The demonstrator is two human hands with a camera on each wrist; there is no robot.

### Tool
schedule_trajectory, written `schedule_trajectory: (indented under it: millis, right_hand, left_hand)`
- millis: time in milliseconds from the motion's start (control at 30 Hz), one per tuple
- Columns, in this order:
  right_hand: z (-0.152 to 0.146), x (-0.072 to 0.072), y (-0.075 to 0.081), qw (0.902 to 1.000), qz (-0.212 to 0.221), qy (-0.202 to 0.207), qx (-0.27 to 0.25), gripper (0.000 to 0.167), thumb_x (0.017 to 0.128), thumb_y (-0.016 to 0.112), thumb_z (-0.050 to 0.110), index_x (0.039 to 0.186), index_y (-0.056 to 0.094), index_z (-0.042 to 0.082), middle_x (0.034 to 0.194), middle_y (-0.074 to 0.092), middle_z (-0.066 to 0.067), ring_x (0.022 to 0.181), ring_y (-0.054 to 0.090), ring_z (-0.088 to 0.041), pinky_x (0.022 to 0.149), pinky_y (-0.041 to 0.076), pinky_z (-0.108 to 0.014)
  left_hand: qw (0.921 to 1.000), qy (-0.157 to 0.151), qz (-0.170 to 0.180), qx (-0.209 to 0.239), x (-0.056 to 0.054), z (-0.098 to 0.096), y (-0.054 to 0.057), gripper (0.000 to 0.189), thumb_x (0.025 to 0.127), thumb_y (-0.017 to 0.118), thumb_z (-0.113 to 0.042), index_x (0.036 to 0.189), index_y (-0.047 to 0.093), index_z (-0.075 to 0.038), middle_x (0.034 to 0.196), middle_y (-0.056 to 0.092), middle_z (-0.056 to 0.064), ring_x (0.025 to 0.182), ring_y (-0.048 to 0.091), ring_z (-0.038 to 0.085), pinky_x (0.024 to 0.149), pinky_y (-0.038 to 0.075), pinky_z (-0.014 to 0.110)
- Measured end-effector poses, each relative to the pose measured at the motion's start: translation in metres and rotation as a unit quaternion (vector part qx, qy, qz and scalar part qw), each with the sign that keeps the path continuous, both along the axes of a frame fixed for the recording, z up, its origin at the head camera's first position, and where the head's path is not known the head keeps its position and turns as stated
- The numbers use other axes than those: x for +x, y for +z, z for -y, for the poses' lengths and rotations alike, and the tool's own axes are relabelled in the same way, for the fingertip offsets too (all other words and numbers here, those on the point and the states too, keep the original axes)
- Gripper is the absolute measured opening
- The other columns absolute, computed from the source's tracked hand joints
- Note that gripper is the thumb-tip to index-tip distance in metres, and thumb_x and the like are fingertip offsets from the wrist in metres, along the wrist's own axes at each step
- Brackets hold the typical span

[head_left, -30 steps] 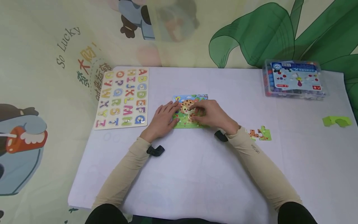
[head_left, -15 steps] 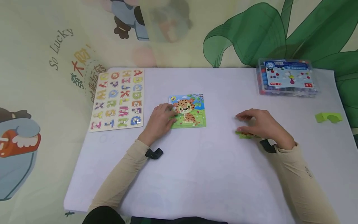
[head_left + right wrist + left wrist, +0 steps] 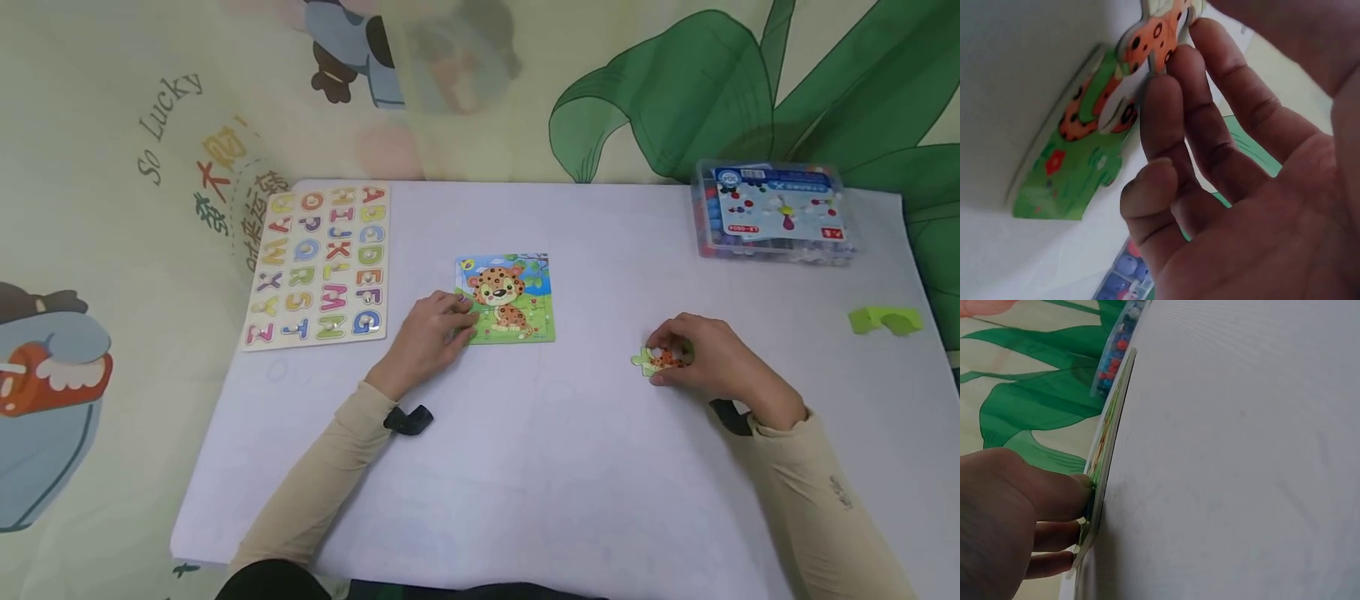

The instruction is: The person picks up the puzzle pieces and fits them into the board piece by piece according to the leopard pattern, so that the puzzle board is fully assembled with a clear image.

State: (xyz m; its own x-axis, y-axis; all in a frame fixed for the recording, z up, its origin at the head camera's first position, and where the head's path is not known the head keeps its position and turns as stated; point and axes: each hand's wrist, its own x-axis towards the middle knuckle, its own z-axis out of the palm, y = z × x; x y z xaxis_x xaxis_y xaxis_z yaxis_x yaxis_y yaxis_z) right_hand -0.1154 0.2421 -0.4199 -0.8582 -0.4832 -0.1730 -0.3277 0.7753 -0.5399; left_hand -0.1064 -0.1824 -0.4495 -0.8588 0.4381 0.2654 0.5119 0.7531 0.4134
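Note:
In the head view, my left hand (image 3: 430, 337) rests its bent fingers on the left edge of a square leopard puzzle (image 3: 517, 308). The left wrist view shows the thumb (image 3: 1069, 494) and two fingers against the puzzle's edge (image 3: 1109, 444). Farther right, my right hand (image 3: 708, 358) pinches a spotted puzzle piece (image 3: 1154, 37) between thumb and fingers, low over the table. Right beside it is a second puzzle piece (image 3: 1054, 181), green with a red flower and spotted patch. The hand partly covers both pieces in the head view.
A wooden alphabet board (image 3: 318, 267) lies left of the puzzle. At the back right stands a clear plastic box (image 3: 780, 212) of coloured beads with a printed label. A green block (image 3: 885, 320) with an arched cutout is near the right edge of the white table (image 3: 525, 467).
My right hand has left the puzzle, moved right to the loose pieces and closed its fingers on one. My left hand has drawn back slightly to the puzzle's left edge, its fingers more bent.

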Motion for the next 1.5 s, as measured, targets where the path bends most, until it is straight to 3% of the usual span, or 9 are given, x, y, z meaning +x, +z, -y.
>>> schedule_trajectory:
  millis: [233,467,733,1033,1200,1400,1500]
  right_hand:
    - [-0.003,-0.002,-0.005,0.9996,-0.022,0.007,-0.015,0.040,0.077,0.097,0.017,0.108,0.073,0.011,0.104,0.070,-0.002,0.095,0.060,-0.018,0.081,0.053,-0.030]
    - [0.005,-0.003,-0.011,0.9970,-0.049,0.027,-0.053,0.029,0.080,0.092,0.006,0.102,0.073,0.010,0.093,0.071,0.002,0.083,0.060,-0.013,0.071,0.052,-0.023]
    - [0.009,0.001,-0.016,0.9961,-0.060,0.002,-0.065,0.028,0.082,0.092,0.009,0.102,0.074,0.011,0.089,0.069,0.003,0.079,0.057,-0.013,0.066,0.049,-0.023]
    - [0.014,-0.003,-0.021,0.9896,-0.121,0.005,-0.079,0.032,0.085,0.087,0.001,0.112,0.072,0.008,0.098,0.069,-0.005,0.080,0.061,-0.014,0.067,0.053,-0.021]
    - [0.012,-0.005,-0.018,0.9908,-0.115,-0.005,-0.071,0.033,0.086,0.086,0.002,0.117,0.076,0.009,0.099,0.069,-0.006,0.079,0.058,-0.015,0.066,0.050,-0.022]
    - [0.008,-0.006,-0.016,0.9941,-0.082,0.008,-0.071,0.055,0.074,0.097,0.007,0.125,0.076,0.009,0.106,0.070,-0.006,0.078,0.057,-0.012,0.065,0.050,-0.019]
    - [0.008,-0.006,-0.014,0.9945,-0.076,0.012,-0.071,0.055,0.074,0.096,0.004,0.125,0.076,0.007,0.108,0.071,-0.008,0.080,0.061,-0.014,0.066,0.053,-0.018]
  left_hand:
    - [0.9995,0.009,0.016,-0.025,0.001,0.000,0.004,0.023,0.095,0.080,-0.016,0.116,0.082,-0.007,0.126,0.075,0.012,0.121,0.064,0.029,0.106,0.050,0.052]
    - [0.9993,0.009,0.015,-0.034,0.002,0.000,0.003,0.023,0.096,0.080,-0.017,0.117,0.082,-0.007,0.127,0.074,0.012,0.122,0.063,0.029,0.109,0.049,0.054]
    - [0.9992,0.009,0.018,-0.034,0.003,0.000,0.002,0.024,0.096,0.080,-0.018,0.118,0.082,-0.008,0.128,0.074,0.011,0.123,0.063,0.028,0.110,0.048,0.055]
    - [0.9991,0.011,0.026,-0.033,0.003,0.001,0.001,0.024,0.097,0.079,-0.017,0.119,0.082,-0.008,0.132,0.073,0.011,0.126,0.062,0.028,0.112,0.046,0.054]
    - [0.9992,0.009,0.028,-0.027,0.003,0.001,0.000,0.026,0.098,0.078,-0.018,0.122,0.080,-0.007,0.132,0.072,0.011,0.127,0.062,0.028,0.113,0.046,0.054]
    - [0.9993,0.009,0.023,-0.029,0.003,0.002,-0.001,0.026,0.098,0.078,-0.018,0.122,0.080,-0.007,0.132,0.072,0.011,0.127,0.062,0.028,0.113,0.046,0.053]
    - [0.9993,0.008,0.021,-0.030,0.003,0.002,-0.001,0.027,0.098,0.078,-0.018,0.123,0.080,-0.007,0.131,0.072,0.011,0.126,0.062,0.028,0.114,0.046,0.053]
